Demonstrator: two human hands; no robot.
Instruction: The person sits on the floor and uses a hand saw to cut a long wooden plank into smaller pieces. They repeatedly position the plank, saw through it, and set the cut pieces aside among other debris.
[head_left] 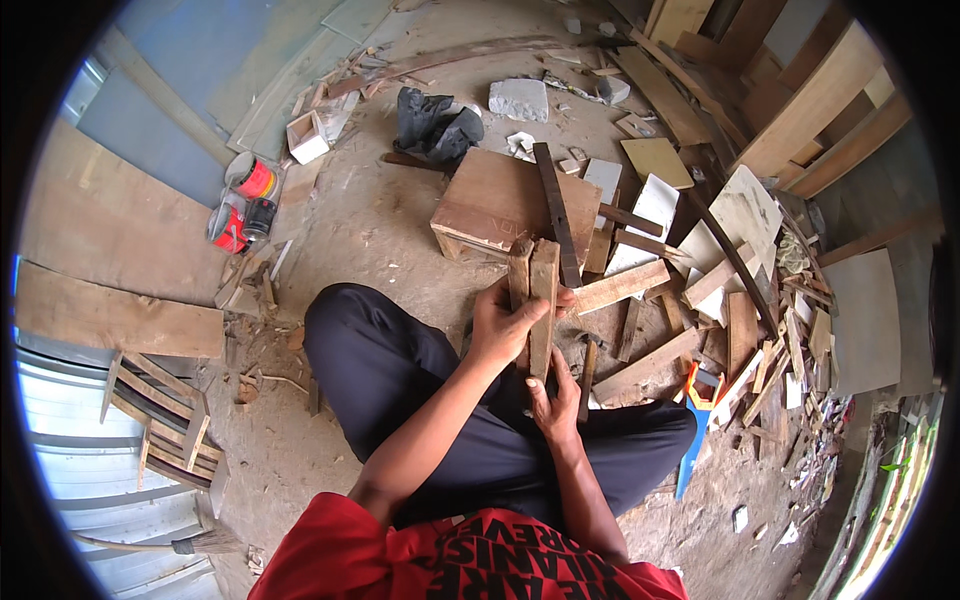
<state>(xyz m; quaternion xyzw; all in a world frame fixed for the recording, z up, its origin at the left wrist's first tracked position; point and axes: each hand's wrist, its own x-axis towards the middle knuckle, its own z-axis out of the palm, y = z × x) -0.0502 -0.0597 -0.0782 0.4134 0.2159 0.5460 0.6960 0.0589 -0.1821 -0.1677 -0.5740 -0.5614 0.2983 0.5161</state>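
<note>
Two wooden slats [534, 300] stand upright, left hand [503, 325] fingers wrapping their middle, right hand [553, 405] fingers gripping below.

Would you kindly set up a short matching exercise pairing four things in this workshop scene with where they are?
Things:
1. wooden strips
2. red tins
3. dark cloth
4. blue-handled saw

Places:
A. crumpled on the ground beyond the wooden box
B. held upright in the left hand and right hand
C. on the ground to the person's right, by the knee
D. on the ground to the far left, beside large boards

Pairs: 1-B, 2-D, 3-A, 4-C
</note>
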